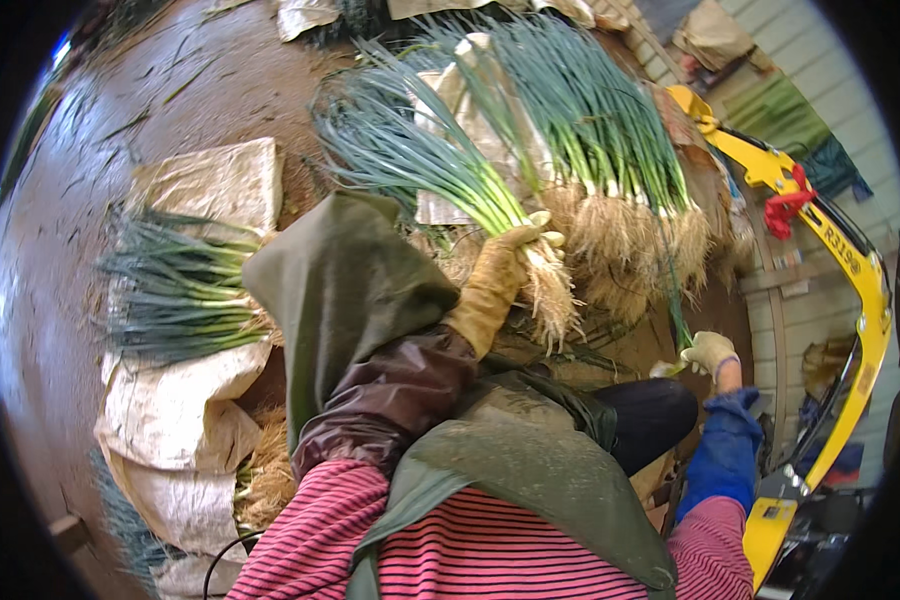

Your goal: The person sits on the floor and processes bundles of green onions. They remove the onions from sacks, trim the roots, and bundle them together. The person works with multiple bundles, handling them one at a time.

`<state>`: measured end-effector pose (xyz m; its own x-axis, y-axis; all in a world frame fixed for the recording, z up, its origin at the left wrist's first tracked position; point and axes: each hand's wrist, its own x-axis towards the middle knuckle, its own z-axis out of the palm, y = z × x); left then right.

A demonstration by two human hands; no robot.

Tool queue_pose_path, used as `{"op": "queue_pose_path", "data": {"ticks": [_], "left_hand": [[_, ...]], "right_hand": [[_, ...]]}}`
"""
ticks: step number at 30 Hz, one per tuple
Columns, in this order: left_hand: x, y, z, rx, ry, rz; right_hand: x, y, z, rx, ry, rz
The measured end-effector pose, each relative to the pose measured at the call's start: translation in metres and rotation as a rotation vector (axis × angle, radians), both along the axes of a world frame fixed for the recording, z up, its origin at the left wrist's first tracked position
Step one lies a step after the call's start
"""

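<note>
My left hand (499,277), in a tan glove with a brown sleeve cover, grips a bunch of green onions (487,191) around their pale lower stems. The roots (551,296) hang below the fist, and the long leaves fan up and left. My right hand (710,352), in a pale knit glove with a blue sleeve cover, is closed around a thin green onion leaf (673,289) with a whitish end. This leaf stretches upward in front of the piled roots. A larger pile of green onions (600,127) lies beyond my hands, roots towards me.
More green onions (187,292) lie to the left, among woven sacks (187,412). An olive apron (517,427) covers my lap. A yellow machine arm (859,285) with a red cloth (787,206) curves along the right. Loose leaves litter the wet floor (120,97).
</note>
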<state>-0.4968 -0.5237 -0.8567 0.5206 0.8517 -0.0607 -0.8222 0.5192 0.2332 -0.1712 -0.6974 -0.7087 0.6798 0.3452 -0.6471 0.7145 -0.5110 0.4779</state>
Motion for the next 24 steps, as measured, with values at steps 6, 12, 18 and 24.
{"op": "queue_pose_path", "data": {"ticks": [6, 12, 18, 24], "left_hand": [[0.001, -0.013, 0.000, 0.118, 0.049, -0.238], [-0.005, -0.033, 0.026, 0.176, 0.214, -0.394], [-0.003, -0.028, 0.001, 0.276, 0.792, -0.441], [0.011, -0.025, 0.008, 0.814, 1.769, -0.444]], "right_hand": [[-0.070, 0.075, -0.039, 0.970, 0.697, 0.145], [-0.142, 0.141, -0.075, 0.909, 1.376, 0.220], [-0.174, 0.174, -0.100, 1.090, 1.631, -0.431], [-0.180, 0.170, -0.113, 1.277, 1.508, -0.495]]}}
